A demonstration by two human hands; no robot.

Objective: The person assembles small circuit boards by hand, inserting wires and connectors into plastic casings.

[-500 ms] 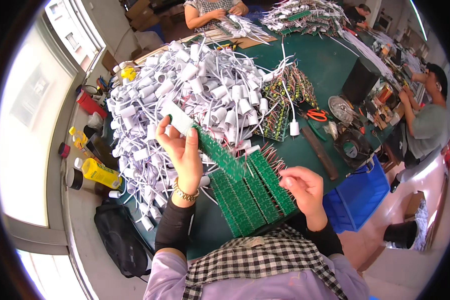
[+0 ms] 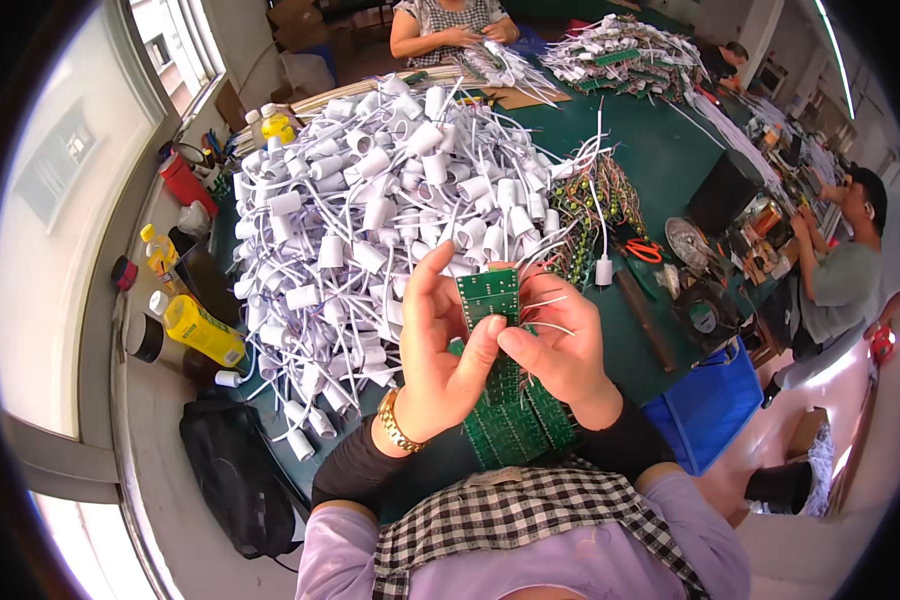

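Left hand (image 2: 442, 372) gripping green board (image 2: 487, 297) above bench (image 2: 670, 140), thumb bracing face, probably for steadiness. Right hand (image 2: 577, 358) crowding right edge beside white wires (image 2: 547, 302); can't tell what it's pinching. Other boards (image 2: 495, 448) lying below, seemingly for easy reach.

A narrow green circuit board (image 2: 488, 298), pale-dotted, is held raised, partly covered by fingers (image 2: 478, 350); thin white wires (image 2: 550, 324) are seen right of the board, green panels (image 2: 500, 435) beneath it.
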